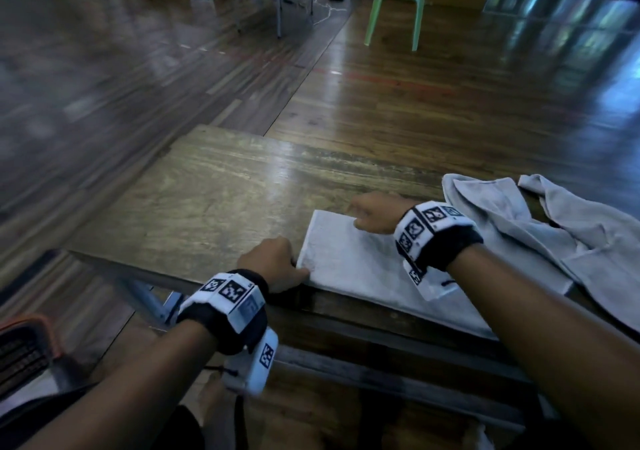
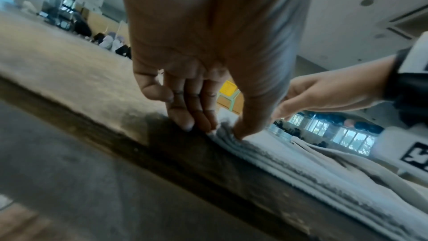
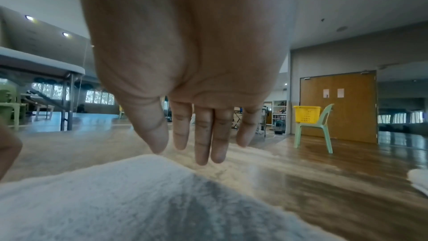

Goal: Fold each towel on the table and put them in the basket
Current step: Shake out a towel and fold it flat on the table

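a: where are we in the job?

b: mid-fold, by my reading. on the wooden table (image 1: 214, 186) the white towel (image 1: 363, 262) lies along the near edge as a long flat strip, already doubled over. beside it on the right, touching or overlapping its far end, sits a grey towel (image 1: 568, 234) in a loose, crumpled heap, not folded at all.

a: and the basket?

b: there's a yellow basket (image 3: 306, 114) on a green chair (image 3: 323, 131) well away across the floor. an orange-rimmed one (image 1: 24, 345) also shows low at the left of the head view. i can't tell which is meant.

a: the hands?

b: the left hand (image 2: 208, 72) pinches the strip's near left corner: thumb on top, fingertips (image 2: 185, 122) at the edge, with several layers stacked under them. the right hand (image 3: 185, 80) is over the far left corner; in its wrist view the fingers hang straight and relaxed just above the cloth, holding nothing. in the head view they look a bit tucked, so whether it touches the cloth i can't say.

a: next move?

b: i'd guess the right hand must take its corner too, then both carry that short end across to the other end, keeping the layers aligned so they don't slip apart.

a: how does the cloth look?

b: fuzzy terry, pale, edges fairly square, surface smooth with faint wrinkles.
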The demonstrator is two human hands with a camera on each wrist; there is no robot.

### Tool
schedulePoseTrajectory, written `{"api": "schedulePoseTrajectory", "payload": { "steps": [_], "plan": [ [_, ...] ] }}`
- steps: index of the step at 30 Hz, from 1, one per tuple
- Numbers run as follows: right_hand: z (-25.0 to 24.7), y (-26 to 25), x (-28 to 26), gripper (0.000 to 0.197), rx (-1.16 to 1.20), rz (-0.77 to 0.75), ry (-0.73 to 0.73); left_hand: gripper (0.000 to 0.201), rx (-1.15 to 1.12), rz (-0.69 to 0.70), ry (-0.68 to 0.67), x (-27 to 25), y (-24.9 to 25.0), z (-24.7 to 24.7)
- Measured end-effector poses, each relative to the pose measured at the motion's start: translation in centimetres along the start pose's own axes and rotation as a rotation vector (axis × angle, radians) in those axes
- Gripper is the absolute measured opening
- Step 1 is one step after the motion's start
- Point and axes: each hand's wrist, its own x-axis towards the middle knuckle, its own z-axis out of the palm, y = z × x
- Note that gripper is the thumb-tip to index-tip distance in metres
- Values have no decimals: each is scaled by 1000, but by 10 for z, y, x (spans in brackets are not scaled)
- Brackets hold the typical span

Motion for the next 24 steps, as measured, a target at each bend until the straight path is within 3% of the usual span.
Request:
{"api": "schedulePoseTrajectory", "payload": {
  "steps": [4, 8, 11, 13, 17, 19, 21, 24],
  "plan": [
    [4, -27, 30, 26, 42, -34, 8, 41, -99, -21, -6, 1, 0, 4],
    [8, -38, 44, 45, -9, -2, 47, 38, -179, 5, 22, -1, -2, 4],
    [8, -43, 46, 27, 29, -36, 96, 33, -277, 10, 27, -3, -5, 2],
    [6, -44, 45, 30, 135, -53, 141, 29, -321, -1, 50, -6, -10, -1],
    [-7, -42, 34, 8, 414, -106, 354, 25, -352, -33, 290, -19, -19, -19],
    [-16, -38, 23, 9, 587, -125, 437, 24, -353, -13, 450, -27, -20, -32],
    [-24, -32, 6, 15, 693, -154, 512, 22, -347, 64, 567, -37, -15, -44],
    [-27, -18, -22, 15, 718, -162, 577, 16, -367, 263, 596, -53, 2, -51]
  ]
}}
